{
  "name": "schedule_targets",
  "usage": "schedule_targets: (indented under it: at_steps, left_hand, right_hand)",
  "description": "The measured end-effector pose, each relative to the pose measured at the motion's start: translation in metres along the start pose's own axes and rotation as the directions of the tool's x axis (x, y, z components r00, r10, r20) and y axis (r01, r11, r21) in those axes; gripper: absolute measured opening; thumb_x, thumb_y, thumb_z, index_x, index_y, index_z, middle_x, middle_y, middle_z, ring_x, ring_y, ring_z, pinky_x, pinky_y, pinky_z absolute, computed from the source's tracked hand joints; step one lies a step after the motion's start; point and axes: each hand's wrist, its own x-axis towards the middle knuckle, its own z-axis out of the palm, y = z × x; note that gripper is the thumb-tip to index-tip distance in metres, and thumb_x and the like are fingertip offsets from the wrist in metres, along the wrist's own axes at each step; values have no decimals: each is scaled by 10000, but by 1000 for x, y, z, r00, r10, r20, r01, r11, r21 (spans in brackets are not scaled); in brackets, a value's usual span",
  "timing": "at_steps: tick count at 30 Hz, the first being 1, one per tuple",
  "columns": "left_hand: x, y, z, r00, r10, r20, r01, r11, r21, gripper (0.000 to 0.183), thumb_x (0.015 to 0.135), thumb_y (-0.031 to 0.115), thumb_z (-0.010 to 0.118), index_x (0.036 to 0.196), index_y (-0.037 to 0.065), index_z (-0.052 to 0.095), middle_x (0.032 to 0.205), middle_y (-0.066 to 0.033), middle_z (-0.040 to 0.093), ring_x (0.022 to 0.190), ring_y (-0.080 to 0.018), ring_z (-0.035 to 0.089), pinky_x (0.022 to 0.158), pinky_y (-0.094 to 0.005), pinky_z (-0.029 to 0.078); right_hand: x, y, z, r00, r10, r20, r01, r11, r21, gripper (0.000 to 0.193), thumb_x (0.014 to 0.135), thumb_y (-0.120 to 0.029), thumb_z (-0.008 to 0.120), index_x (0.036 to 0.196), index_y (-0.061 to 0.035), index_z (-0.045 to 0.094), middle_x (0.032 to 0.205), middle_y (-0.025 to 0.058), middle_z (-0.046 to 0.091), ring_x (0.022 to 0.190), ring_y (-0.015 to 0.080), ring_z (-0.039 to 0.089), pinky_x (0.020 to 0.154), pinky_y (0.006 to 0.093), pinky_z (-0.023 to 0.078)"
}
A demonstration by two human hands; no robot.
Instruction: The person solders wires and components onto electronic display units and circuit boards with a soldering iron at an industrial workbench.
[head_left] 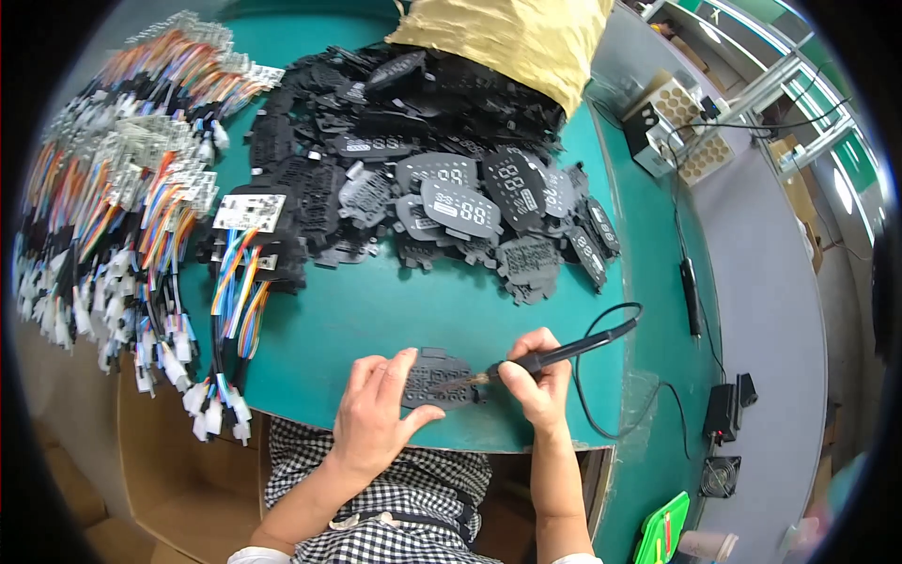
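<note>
from afar i see a smooth green worktable (315, 324) bearing heaped black-and-grey plastic panels (460, 209), a crinkled yellow bag (512, 38) behind, white circuit boards with multicoloured wires (136, 179) at left, and one dark plastic panel (438, 365) near its front edge.

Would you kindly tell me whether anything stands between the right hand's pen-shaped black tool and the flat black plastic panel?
Nothing visible does: the pen-shaped black tool in the right hand extends over the flat black plastic panel; the left hand is at the panel's left side.
</note>
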Motion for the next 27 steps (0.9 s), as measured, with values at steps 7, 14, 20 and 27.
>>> schedule_targets:
  at_steps: [7,14,20,27]
  left_hand:
    - [-11,8,0,994,110,7,-110,993,42,669,665,381,717,1177,24,477,1082,-103,542,948,-277,473,854,-364,409]
    - [7,16,-167,884,322,-340,-120,858,500,277,697,46,692,961,38,609,955,-94,615,803,-267,577,708,-348,452]
    - [97,-102,-332,952,236,-194,45,519,854,400,686,-95,522,1057,47,571,1016,-122,590,984,-289,513,847,-367,432]
    - [142,-156,-347,994,-7,113,-98,453,886,521,669,-73,521,1134,159,549,911,-81,583,951,-276,537,776,-381,454]
  right_hand:
    - [-13,-6,-15,958,-68,-279,144,955,260,177,679,-55,571,809,-71,452,698,2,427,577,63,396,487,190,337]
    - [-19,-5,-40,877,-205,-435,326,918,225,48,858,-72,531,864,-81,484,587,-35,373,435,37,289,389,183,249]
    - [-3,4,-35,839,-223,-496,359,912,199,44,860,-55,515,850,-72,476,580,-24,372,435,44,296,391,185,260]
    - [-1,14,-34,830,-129,-542,273,943,193,88,892,-156,490,893,-87,436,598,-62,321,438,-6,229,379,171,145]
